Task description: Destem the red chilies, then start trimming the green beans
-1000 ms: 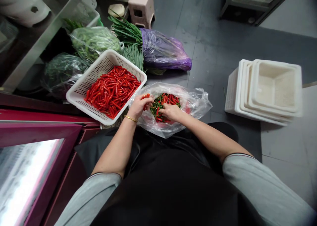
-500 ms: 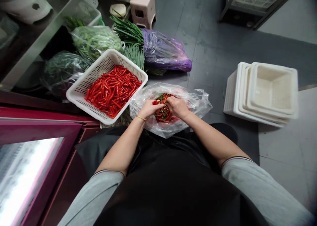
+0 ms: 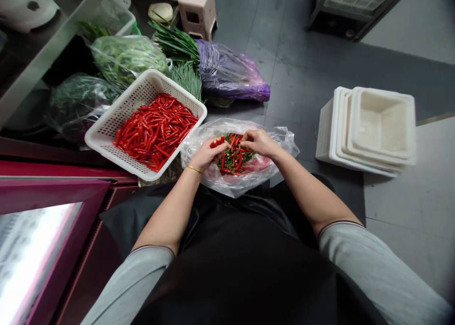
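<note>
Both hands are over a clear plastic bag holding red chilies with green stems. My left hand, with a gold bracelet at the wrist, is closed around a few red chilies. At the bag's right side, my right hand has its fingers pinched together; anything between them is too small to make out. Left of the bag, a white perforated basket is tilted and holds a heap of red chilies, apparently without stems.
Bagged green vegetables and a purple-wrapped bundle of long greens lie beyond the basket. A pink stool stands behind them. Stacked white baskets are on the floor at right. A magenta-framed cabinet is at left.
My hands have drawn apart slightly, the right one moving right, showing more chilies in the bag. The whole view has shifted a little, so the surroundings appear farther left.
</note>
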`<move>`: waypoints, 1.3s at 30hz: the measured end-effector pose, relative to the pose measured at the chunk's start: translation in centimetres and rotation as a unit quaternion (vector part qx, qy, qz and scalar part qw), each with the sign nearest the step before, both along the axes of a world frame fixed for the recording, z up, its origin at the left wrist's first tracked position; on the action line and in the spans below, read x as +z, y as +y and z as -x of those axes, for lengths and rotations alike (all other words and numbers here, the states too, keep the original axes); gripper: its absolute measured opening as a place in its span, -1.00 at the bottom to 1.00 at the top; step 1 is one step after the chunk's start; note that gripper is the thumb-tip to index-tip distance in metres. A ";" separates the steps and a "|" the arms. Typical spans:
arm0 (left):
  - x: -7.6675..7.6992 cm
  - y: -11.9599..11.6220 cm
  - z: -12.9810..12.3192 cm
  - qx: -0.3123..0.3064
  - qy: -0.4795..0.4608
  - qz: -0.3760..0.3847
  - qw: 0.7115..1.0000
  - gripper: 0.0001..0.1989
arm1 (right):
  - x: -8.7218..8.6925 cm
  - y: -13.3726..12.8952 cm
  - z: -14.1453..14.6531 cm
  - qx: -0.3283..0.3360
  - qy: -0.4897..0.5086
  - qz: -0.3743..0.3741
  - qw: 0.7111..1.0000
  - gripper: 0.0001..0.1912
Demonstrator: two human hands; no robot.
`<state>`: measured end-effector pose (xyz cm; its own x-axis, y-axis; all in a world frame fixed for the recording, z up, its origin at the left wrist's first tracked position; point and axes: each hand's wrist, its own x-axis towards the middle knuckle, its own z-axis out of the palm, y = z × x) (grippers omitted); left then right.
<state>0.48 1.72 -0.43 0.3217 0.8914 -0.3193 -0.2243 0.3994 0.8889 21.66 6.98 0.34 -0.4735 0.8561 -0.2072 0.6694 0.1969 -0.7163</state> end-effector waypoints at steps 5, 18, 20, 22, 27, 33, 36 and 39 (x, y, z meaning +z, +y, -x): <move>0.8 -0.2 0.6 -0.032 -0.043 0.001 0.999 -0.49 | -1.6 -1.3 -0.3 0.039 -0.143 -0.088 0.985 -0.68; -1.9 -0.4 -1.6 -0.054 0.238 -0.022 0.969 -0.86 | -4.3 -2.3 -0.1 0.205 -0.248 -0.181 0.930 -0.68; -2.1 0.0 -2.5 -0.030 0.316 -0.110 0.942 -0.84 | -3.7 -1.6 0.2 0.167 -0.204 -0.169 0.950 -0.69; -1.8 0.6 -3.2 -0.041 0.371 -0.193 0.907 -0.85 | -2.3 -1.4 0.1 0.126 -0.108 -0.150 0.975 -0.75; 0.4 1.1 -3.2 -0.097 0.321 -0.266 0.904 -0.79 | 0.7 -2.6 -0.9 0.001 0.033 -0.101 0.994 -0.74; 1.0 -0.8 -3.0 -0.036 0.098 -0.118 0.987 -0.68 | 0.7 -5.3 0.7 -0.001 0.137 -0.077 0.988 -0.54; 0.6 -1.9 -3.5 -0.007 -0.075 0.004 0.997 -0.58 | 0.9 -6.2 1.5 -0.014 0.217 -0.020 0.976 -0.52; 0.7 -2.2 -2.6 -0.001 -0.190 0.062 0.980 -0.58 | 0.1 -5.9 0.6 0.032 0.135 -0.031 0.990 -0.52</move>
